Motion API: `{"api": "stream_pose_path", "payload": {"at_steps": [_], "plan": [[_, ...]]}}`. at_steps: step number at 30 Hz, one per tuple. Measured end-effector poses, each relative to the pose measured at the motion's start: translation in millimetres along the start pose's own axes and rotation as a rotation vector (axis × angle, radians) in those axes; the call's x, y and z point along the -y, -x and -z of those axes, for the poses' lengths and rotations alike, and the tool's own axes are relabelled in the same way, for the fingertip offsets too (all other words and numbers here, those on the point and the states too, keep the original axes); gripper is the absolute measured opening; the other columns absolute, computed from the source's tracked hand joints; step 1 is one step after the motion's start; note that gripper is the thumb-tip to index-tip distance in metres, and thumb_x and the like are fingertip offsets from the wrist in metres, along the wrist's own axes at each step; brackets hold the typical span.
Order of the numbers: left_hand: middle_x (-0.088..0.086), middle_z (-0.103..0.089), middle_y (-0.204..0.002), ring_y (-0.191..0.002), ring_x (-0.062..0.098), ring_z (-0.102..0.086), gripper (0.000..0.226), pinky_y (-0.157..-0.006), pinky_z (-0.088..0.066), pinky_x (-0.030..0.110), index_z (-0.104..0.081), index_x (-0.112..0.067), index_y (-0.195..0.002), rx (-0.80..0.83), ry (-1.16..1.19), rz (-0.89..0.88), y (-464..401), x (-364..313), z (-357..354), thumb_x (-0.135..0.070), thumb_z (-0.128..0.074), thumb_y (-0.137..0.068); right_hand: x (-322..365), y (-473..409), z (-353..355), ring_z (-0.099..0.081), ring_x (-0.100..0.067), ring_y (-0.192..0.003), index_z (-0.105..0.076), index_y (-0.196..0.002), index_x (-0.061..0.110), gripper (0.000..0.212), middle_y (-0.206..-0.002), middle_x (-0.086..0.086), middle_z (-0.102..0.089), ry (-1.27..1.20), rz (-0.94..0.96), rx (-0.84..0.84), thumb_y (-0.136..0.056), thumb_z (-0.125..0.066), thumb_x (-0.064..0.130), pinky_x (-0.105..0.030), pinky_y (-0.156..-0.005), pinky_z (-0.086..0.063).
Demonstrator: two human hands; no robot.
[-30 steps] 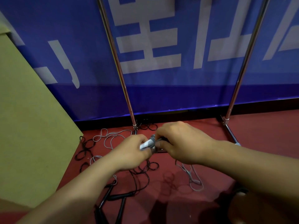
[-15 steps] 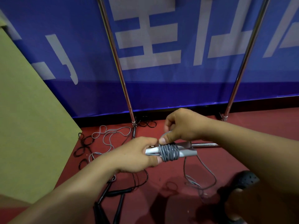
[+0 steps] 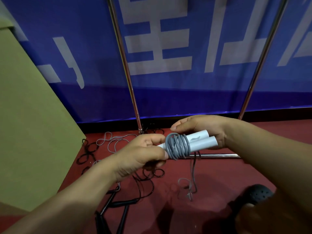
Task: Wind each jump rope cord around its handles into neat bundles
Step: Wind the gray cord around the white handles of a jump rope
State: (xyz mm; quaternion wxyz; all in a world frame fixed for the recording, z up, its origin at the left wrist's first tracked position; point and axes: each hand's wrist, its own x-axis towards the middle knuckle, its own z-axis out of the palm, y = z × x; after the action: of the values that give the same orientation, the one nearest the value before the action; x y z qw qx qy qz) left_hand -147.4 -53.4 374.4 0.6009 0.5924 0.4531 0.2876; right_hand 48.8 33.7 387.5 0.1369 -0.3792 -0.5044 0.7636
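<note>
We see a red floor [image 3: 219, 179] across the bottom of the frame and a big blue banner [image 3: 202, 92] with white marks filling the top. A green board [image 3: 28, 115] leans along the left side. Two shiny poles [image 3: 125, 65] stand up in front of the banner, one in the middle and one at the right, and a third metal bar [image 3: 217, 155] lies flat on the floor just under our hands. We hold two white handles [image 3: 202, 141] side by side in the middle of the frame. A grey cord [image 3: 177, 146] is wound around them in many loops, and its loose end hangs down to the floor. Our left hand [image 3: 141, 154] pinches the left end of the handles. Our right hand [image 3: 202, 127] cups the right end from behind, fingers curled around it. On the floor at middle left we count one loose grey rope [image 3: 114, 142] and a tangle of black cord [image 3: 89, 149]. Two black handles [image 3: 124, 202] lie at the bottom, near our left arm. A black shoe [image 3: 256, 195] shows at the lower right. The floor between the hanging cord and the shoe is bare red.
</note>
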Motion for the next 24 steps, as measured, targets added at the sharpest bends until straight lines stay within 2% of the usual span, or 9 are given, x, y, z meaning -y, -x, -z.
{"api": "stream_pose_path", "payload": {"at_steps": [1,3,6,8,11,13,17,20,24], "plan": [[0.003,-0.050,-0.057,-0.048,0.009,-0.039,0.065,-0.045,-0.029,0.019,-0.054,0.012,-0.114,-0.006,0.026,-0.013,0,0,1,-0.028,-0.066,-0.063,-1,1,0,-0.059,-0.014,-0.059,-0.063,-0.083,0.011,0.002,-0.073,-0.005,-0.063,0.031,0.019,-0.005,-0.083,-0.065,0.012,-0.027,-0.058,-0.047],[0.005,-0.052,-0.059,-0.049,0.009,-0.039,0.064,-0.043,-0.027,0.017,-0.057,0.009,-0.114,-0.038,0.092,-0.035,0,0,2,-0.028,-0.066,-0.063,-4,0,1,-0.053,-0.013,-0.058,-0.064,-0.081,0.012,0.012,-0.073,-0.005,-0.059,0.110,0.054,-0.005,-0.071,-0.070,0.009,-0.026,-0.056,-0.040],[0.004,-0.052,-0.060,-0.048,0.008,-0.035,0.057,-0.047,-0.021,0.023,-0.059,0.006,-0.112,-0.095,0.193,-0.055,0,-1,5,-0.026,-0.066,-0.066,-9,-5,-4,-0.048,-0.011,-0.057,-0.059,-0.087,0.015,0.015,-0.070,-0.002,-0.055,0.193,0.052,-0.070,-0.094,-0.049,0.006,-0.026,-0.056,-0.039],[0.004,-0.051,-0.062,-0.045,0.008,-0.029,0.053,-0.056,-0.015,0.033,-0.055,0.008,-0.118,-0.166,0.246,-0.057,-2,-1,8,-0.020,-0.063,-0.073,-9,-8,-6,-0.050,-0.012,-0.059,-0.058,-0.090,0.014,0.015,-0.066,0.000,-0.056,0.236,-0.013,-0.122,-0.101,-0.048,0.017,-0.029,-0.062,-0.044],[0.005,-0.052,-0.066,-0.041,0.007,-0.028,0.028,-0.057,-0.016,0.034,-0.062,-0.005,-0.108,-0.293,0.287,-0.073,-4,0,12,-0.019,-0.060,-0.084,-8,-7,-6,-0.054,-0.014,-0.067,-0.063,-0.094,0.014,0.030,-0.069,0.002,-0.057,0.341,-0.090,-0.142,-0.100,-0.052,0.040,-0.036,-0.072,-0.046],[0.004,-0.053,-0.069,-0.042,0.006,-0.029,0.006,-0.056,-0.020,0.031,-0.063,-0.013,-0.096,-0.365,0.281,-0.066,-7,2,16,-0.016,-0.060,-0.094,-8,-6,-4,-0.053,-0.012,-0.066,-0.065,-0.094,0.014,0.031,-0.070,0.002,-0.056,0.355,-0.078,-0.151,-0.099,-0.053,0.042,-0.033,-0.069,-0.046],[0.003,-0.056,-0.071,-0.045,0.008,-0.033,0.010,-0.051,-0.030,0.023,-0.062,-0.013,-0.090,-0.505,0.124,-0.025,-9,11,19,-0.020,-0.058,-0.097,-7,-7,-3,-0.046,-0.010,-0.056,-0.065,-0.097,0.010,0.023,-0.070,-0.001,-0.054,0.342,-0.002,-0.166,-0.096,-0.062,0.033,-0.024,-0.055,-0.041],[0.000,-0.059,-0.070,-0.047,0.008,-0.036,0.012,-0.047,-0.032,0.020,-0.064,-0.015,-0.087,-0.556,-0.009,-0.027,-10,16,19,-0.022,-0.061,-0.096,-8,-6,-3,-0.047,-0.010,-0.055,-0.063,-0.102,0.009,0.016,-0.072,-0.003,-0.056,0.461,0.001,-0.169,-0.092,-0.068,0.020,-0.023,-0.050,-0.041],[-0.004,-0.063,-0.069,-0.042,0.001,-0.041,0.010,-0.049,-0.033,0.021,-0.065,-0.017,-0.090,-0.631,-0.144,-0.027,-13,20,21,-0.024,-0.062,-0.096,-12,-6,-3,-0.053,-0.017,-0.059,-0.065,-0.092,0.010,0.015,-0.068,-0.005,-0.055,0.696,-0.039,-0.231,-0.090,-0.071,0.023,-0.031,-0.057,-0.050]]}}
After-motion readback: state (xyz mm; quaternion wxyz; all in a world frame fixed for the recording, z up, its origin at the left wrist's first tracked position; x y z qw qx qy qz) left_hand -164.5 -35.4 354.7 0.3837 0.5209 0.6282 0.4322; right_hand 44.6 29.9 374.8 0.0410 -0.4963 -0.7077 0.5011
